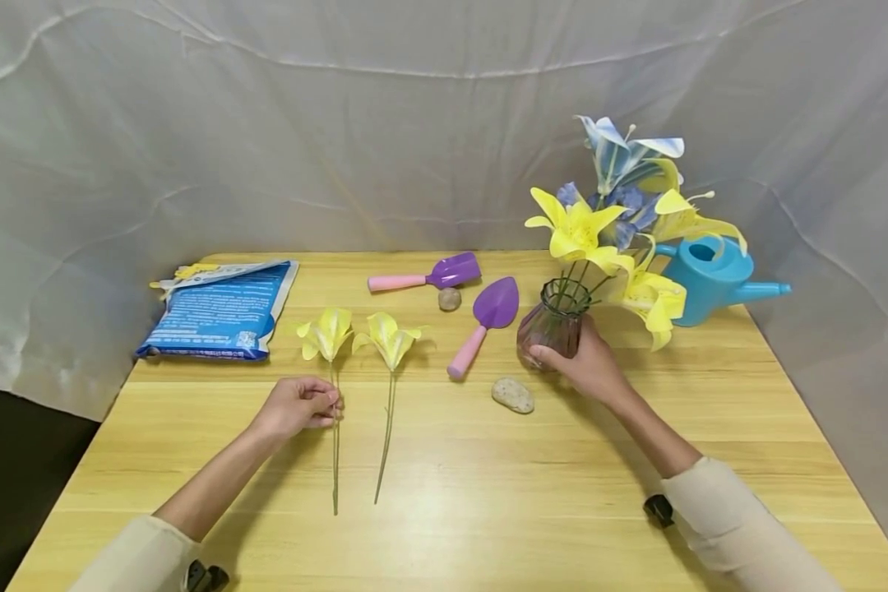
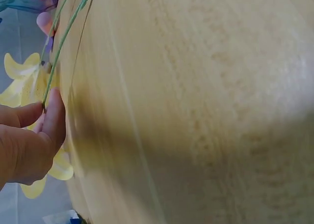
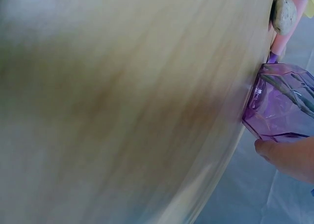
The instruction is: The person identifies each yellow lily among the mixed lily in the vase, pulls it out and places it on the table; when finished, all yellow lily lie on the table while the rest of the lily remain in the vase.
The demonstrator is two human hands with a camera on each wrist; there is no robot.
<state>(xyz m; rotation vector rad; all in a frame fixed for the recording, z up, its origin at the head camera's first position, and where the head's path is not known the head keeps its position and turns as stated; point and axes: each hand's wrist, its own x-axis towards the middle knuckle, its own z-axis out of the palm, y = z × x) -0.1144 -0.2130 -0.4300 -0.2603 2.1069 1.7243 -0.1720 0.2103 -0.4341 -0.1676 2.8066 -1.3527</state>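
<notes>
My left hand [image 1: 299, 404] pinches the thin green stem of a yellow artificial lily [image 1: 329, 333] between thumb and fingers, a short way below the bloom. In the left wrist view the stem [image 2: 67, 37] runs up from the fingertips. Just right of it lies a second yellow lily [image 1: 390, 339] on the table. My right hand [image 1: 592, 362] grips the side of a purple glass vase [image 1: 542, 330], its thumb across the front. Yellow, pale blue and violet flowers [image 1: 577, 230] fan out above the rim. Stems show through the faceted vase wall [image 3: 282, 106] in the right wrist view.
Behind the vase stands a blue watering can [image 1: 710, 279]. A purple scoop [image 1: 455, 270] and a purple trowel [image 1: 497, 302], both pink-handled, lie mid-table beside a small stone [image 1: 449, 298] and a larger pale stone [image 1: 513, 395]. A blue packet [image 1: 218, 316] sits at the left.
</notes>
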